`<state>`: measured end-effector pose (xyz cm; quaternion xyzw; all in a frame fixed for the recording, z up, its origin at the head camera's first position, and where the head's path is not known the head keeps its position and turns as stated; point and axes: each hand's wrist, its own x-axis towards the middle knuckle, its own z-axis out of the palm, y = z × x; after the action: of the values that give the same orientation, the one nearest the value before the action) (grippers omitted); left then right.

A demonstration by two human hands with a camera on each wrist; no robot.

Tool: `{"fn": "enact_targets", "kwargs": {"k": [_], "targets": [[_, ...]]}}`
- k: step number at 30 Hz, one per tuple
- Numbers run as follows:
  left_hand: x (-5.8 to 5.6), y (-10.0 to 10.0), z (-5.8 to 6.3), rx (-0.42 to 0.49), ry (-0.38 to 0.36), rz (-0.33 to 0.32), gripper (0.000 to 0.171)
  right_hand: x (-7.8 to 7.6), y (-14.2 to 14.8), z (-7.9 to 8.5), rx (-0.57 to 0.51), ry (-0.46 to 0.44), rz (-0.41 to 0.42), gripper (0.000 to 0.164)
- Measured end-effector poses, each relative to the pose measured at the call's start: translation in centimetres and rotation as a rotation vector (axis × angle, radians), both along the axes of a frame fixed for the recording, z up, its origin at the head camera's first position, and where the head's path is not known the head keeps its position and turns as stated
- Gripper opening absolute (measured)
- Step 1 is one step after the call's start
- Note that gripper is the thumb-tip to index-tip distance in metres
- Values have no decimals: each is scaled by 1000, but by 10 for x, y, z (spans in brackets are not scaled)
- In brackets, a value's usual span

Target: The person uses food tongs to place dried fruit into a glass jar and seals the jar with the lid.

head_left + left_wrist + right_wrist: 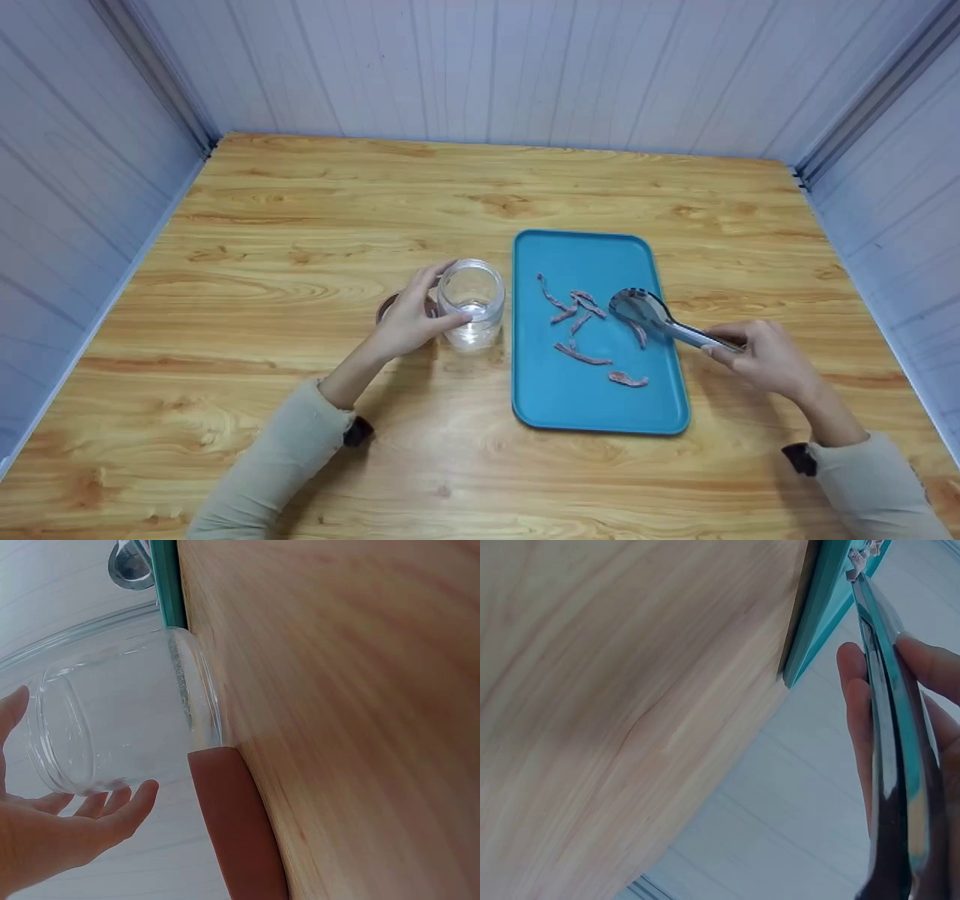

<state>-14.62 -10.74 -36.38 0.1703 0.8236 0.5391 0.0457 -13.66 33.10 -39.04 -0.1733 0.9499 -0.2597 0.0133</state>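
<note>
My left hand (409, 319) holds a clear jar (481, 337) near its rim, thumb on the near side and fingers around the far left side. The jar stands upright and uncapped, left of a blue tray (600, 411). Several thin reddish-brown meat strips (589, 357) lie scattered on the tray. With my right hand (769, 360) I grip metal tongs (694, 334) by the handle, their spoon-shaped head over the tray's right side. One strip (639, 335) shows right beside that head. In the right wrist view the two tong arms (889, 727) lie close together between thumb and fingers.
A round brown lid (236, 821) lies on the table just left of the jar, partly hidden under my left hand in the head view. The wood-grain table (337, 202) is enclosed by pale panel walls (457, 71) at the back and both sides.
</note>
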Motion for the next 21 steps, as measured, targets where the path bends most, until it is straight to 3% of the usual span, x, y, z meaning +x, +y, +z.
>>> {"fn": "enact_targets", "kwargs": {"k": [7,12,19,21], "targets": [[0,0,0,-1,0,6,70,0,4,7,-49,-30,-28,23],[0,0,-1,4,-3,8,70,-1,5,15,-68,36,-31,22],[-19,-5,-36,13,19,11,76,-4,5,25,-90,69,-28,23],[-20,-6,-37,12,27,10,76,-5,5,28,-98,62,-27,24]]}}
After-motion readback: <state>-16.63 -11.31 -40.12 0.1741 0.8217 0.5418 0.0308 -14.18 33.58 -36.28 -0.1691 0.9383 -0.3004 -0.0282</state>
